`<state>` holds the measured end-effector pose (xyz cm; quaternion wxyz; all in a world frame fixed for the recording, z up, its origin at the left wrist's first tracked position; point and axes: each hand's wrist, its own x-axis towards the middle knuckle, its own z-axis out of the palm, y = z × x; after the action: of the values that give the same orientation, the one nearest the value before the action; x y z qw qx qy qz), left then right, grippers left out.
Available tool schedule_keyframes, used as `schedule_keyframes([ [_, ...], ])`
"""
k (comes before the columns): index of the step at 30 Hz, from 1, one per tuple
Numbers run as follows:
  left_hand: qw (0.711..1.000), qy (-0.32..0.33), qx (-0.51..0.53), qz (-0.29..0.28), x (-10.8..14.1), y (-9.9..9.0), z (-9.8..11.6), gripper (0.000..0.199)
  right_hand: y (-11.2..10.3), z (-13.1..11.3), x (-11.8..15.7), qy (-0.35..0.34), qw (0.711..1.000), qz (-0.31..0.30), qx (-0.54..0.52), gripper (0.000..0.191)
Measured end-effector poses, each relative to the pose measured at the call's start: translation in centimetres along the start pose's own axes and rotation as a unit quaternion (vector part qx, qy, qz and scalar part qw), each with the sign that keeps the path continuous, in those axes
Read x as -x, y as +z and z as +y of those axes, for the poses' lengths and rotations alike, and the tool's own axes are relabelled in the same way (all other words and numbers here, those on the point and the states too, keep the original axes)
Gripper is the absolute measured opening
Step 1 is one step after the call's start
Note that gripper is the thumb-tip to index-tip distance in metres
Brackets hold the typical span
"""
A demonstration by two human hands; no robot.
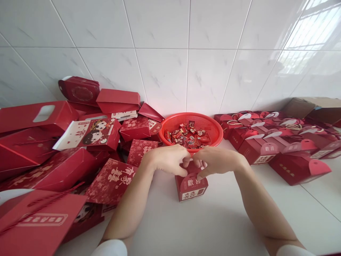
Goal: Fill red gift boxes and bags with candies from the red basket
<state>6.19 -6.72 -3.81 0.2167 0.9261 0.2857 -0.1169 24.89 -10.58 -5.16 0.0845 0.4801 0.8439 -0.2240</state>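
Note:
A small red gift box (191,188) with gold-toned characters on its front stands on the white tiled surface (170,227), directly below my hands. My left hand (167,160) and my right hand (217,160) meet at the box's top flaps, their fingers pinching the red card. The box's upper part is partly hidden by my fingers. Just behind my fingertips sits a red plastic basket (191,122) holding several red-wrapped sweets (189,137).
A large heap of red boxes and flat card (53,149) lies to the left, one printed with a cartoon couple. Assembled red boxes with handles (274,142) stand in rows to the right. A cardboard carton (311,108) stands back right against the white tiled wall (160,42).

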Motion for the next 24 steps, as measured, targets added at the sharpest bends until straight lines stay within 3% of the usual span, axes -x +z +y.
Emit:
schedule_keyframes([
  [4, 1.0, -0.005, 0.012, -0.006, 0.2, 0.0, -0.3, 0.011, 0.2, -0.2, -0.4, 0.064, 0.996, 0.005, 0.06, 0.026],
  [9, 0.999, -0.012, 0.028, -0.024, -0.7, 0.5, -0.5, 0.015, 0.3, -0.5, -0.5, 0.08, 0.994, 0.014, 0.073, 0.028],
  [14, 0.99, -0.065, 0.096, -0.082, -1.9, 0.9, -0.4, 0.019, 0.4, -0.6, 1.1, 0.061, 0.994, 0.072, 0.059, 0.022],
  [19, 0.992, -0.062, 0.081, -0.069, -2.0, 0.7, -0.4, 0.032, 2.1, -1.4, 1.7, -0.019, 0.992, 0.122, 0.021, 0.024],
  [24, 0.992, -0.1, 0.061, -0.054, -2.1, 0.9, -0.5, 0.042, 4.1, -2.7, 1.7, 0.02, 0.991, 0.128, 0.024, 0.032],
])
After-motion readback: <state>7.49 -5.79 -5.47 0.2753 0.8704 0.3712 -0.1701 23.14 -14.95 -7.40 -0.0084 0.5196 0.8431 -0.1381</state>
